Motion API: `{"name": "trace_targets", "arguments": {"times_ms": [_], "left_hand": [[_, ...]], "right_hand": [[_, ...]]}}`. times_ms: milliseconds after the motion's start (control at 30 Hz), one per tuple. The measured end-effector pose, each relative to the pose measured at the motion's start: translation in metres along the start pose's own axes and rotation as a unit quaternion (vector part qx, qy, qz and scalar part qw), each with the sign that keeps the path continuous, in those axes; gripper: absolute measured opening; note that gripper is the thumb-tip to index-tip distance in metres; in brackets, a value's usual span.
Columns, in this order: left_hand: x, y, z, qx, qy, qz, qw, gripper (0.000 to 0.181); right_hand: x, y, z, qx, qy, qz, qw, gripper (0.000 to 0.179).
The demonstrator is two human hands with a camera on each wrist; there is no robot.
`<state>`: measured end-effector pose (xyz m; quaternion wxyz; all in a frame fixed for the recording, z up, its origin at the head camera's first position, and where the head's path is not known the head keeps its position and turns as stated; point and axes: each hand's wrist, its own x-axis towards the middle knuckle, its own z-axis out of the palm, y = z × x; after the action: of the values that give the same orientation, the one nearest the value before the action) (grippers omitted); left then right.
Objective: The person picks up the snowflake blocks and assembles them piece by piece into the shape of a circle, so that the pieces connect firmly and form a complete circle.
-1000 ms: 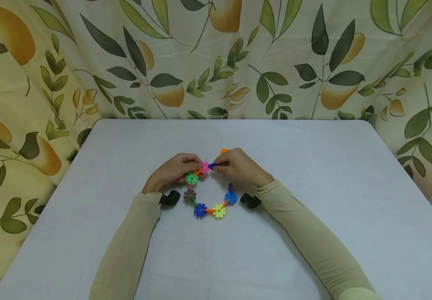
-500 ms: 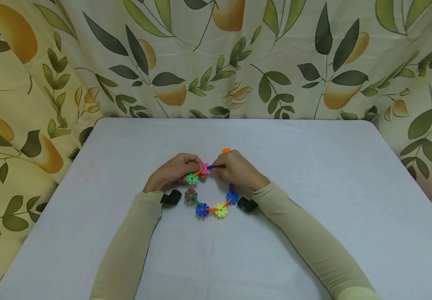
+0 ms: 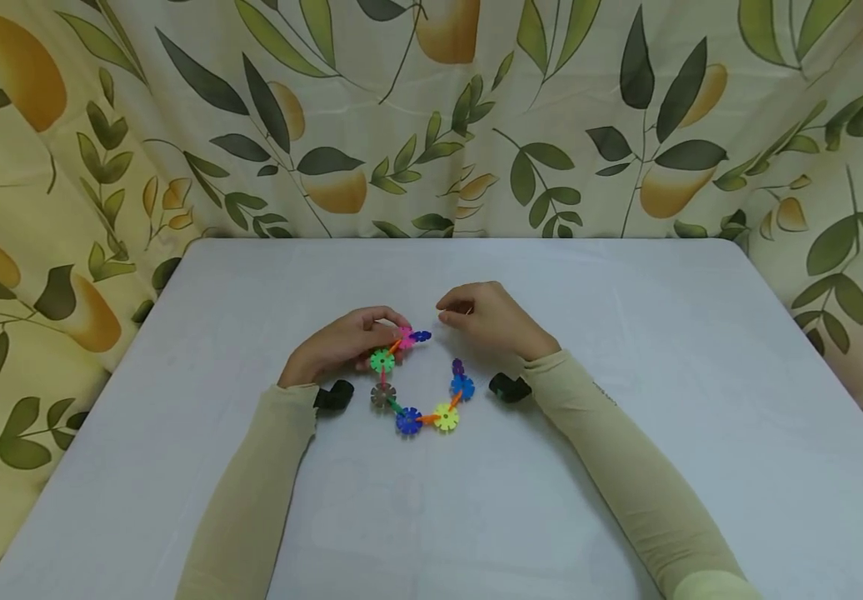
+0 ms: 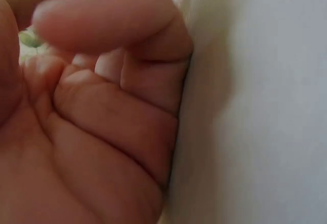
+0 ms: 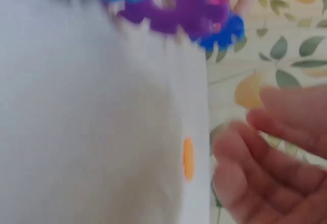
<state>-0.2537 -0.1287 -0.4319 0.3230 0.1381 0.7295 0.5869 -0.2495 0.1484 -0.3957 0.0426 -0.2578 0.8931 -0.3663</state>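
My left hand [image 3: 349, 343] pinches the pink notched disc [image 3: 406, 337] near one end of a curved chain of interlocking plastic discs. Beyond it a dark blue disc [image 3: 421, 337] sticks out edge-on as that end. The chain curves down through green [image 3: 382, 361], brown [image 3: 383, 396], blue [image 3: 409, 422] and yellow [image 3: 446, 417] discs to a light blue one [image 3: 463, 387] and a purple one [image 3: 458, 367] at the other end. A gap separates the two ends. My right hand [image 3: 497, 321] hovers at the upper right, fingers loosely bent and holding nothing. Left fingertips are hidden in the left wrist view.
A loose orange disc [image 5: 188, 158] lies on the white table [image 3: 589, 467] near my right hand, mostly hidden behind it in the head view. A fruit-and-leaf patterned curtain [image 3: 431, 125] hangs behind the table.
My right hand has let go of the dark blue disc and moved up and right, now covering the orange disc. My left hand still holds the pink disc; the chain has shifted slightly.
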Motion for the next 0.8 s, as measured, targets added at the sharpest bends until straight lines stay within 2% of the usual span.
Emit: {"name": "trace_targets", "arguments": {"times_ms": [133,300,600,733,800], "left_hand": [[-0.002,0.001,-0.002,-0.005,-0.017,-0.007,0.9998,0.035],[-0.003,0.003,-0.002,-0.001,-0.037,-0.006,0.9993,0.037],[0.002,0.003,-0.002,0.086,-0.037,0.009,0.9956,0.037],[0.001,0.004,-0.001,0.066,-0.056,0.001,0.9963,0.038],[0.0,0.003,0.0,0.058,-0.055,-0.006,0.9967,0.036]], "right_hand": [[0.003,0.012,-0.003,-0.015,0.032,0.014,0.9993,0.025],[0.006,0.024,-0.001,-0.028,0.006,0.03,0.9992,0.037],[0.011,0.036,0.004,-0.049,-0.012,0.044,0.9978,0.039],[0.012,0.035,0.006,-0.043,-0.013,0.062,0.997,0.035],[0.012,0.034,0.007,-0.033,-0.006,0.069,0.997,0.031]]}}
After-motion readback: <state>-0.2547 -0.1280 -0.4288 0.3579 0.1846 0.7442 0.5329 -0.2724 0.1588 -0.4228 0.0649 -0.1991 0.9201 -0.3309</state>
